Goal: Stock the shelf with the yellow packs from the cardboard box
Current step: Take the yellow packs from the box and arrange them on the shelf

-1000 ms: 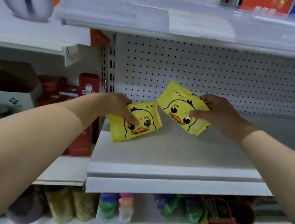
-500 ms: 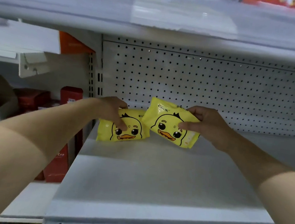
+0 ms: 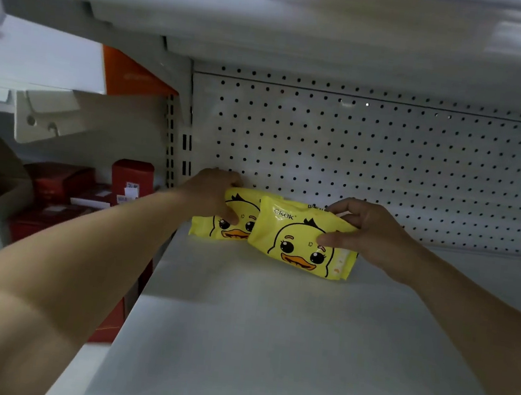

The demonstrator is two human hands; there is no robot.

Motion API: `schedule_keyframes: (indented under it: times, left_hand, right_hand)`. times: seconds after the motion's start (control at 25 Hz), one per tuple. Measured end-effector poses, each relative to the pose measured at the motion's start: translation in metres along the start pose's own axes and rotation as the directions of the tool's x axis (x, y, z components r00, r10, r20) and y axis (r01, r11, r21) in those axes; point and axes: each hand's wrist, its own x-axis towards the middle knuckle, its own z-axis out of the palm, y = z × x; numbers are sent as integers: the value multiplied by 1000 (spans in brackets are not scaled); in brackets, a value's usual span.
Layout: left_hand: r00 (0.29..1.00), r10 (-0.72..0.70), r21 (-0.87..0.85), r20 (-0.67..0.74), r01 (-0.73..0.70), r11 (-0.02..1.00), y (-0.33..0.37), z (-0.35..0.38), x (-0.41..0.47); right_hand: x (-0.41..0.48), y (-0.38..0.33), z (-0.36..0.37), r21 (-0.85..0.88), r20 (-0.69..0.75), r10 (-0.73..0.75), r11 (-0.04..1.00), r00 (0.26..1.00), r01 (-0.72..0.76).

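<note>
Head view: the left hand (image 3: 210,195) curls its fingers round a yellow plastic duck-printed pack (image 3: 235,233) standing at the back left of the grey metal shelf (image 3: 269,329), beside the white pegboard (image 3: 388,163). The right hand (image 3: 371,235) pinches a second yellow duck pack (image 3: 299,244), which overlaps the first one's front.

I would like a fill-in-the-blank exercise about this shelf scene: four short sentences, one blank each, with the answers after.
1. The left hand and the right hand each hold one ____ duck pack.
2. The right hand's pack partly covers the other pack, held by the ____ hand.
3. The back panel behind them is full of small round ____.
4. The boxes on the neighbouring shelf to the left are ____ in colour.

Missing words: yellow; left; holes; red.
</note>
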Motion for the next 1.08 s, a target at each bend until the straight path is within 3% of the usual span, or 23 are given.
schedule_keyframes:
  times: [0.16, 0.4, 0.64, 0.72, 0.8, 0.92, 1.0, 1.08]
  left_hand:
    - [993, 4, 28, -117, -1, 1000, -14, 7, 7]
    - [982, 59, 27, -178, -55, 998, -29, 13, 11]
    - [928, 63, 247, -367, 32, 968, -16, 18, -4]
    - [843, 37, 59, -537, -6, 998, -7, 23, -14]
    - [803, -73, -350, -591, -173, 921, 16, 24, -31]
    - [927, -73, -723, -367, -236, 649, 52, 26, -62]
    - [956, -25, -782, -291, -222, 583, 61, 33, -75]
    - [961, -35, -783, -274, -202, 588, 61, 39, -81]
  right_hand:
    - [6, 2, 6, -13, 13, -3, 1000, 1000, 3]
    - [10, -1, 11, -7, 29, -10, 1000, 1000, 10]
    - [9, -3, 16, 6, 26, -14, 1000, 1000, 14]
    - [7, -5, 19, -1, 34, -22, 1000, 999, 22]
    - [3, -9, 21, -15, 45, -37, 999, 998, 38]
    - [-4, -14, 28, -17, 40, -64, 998, 997, 65]
    - [-10, -13, 34, -7, 16, -88, 996, 996, 88]
    - [-16, -12, 38, 11, -9, -103, 995, 995, 103]
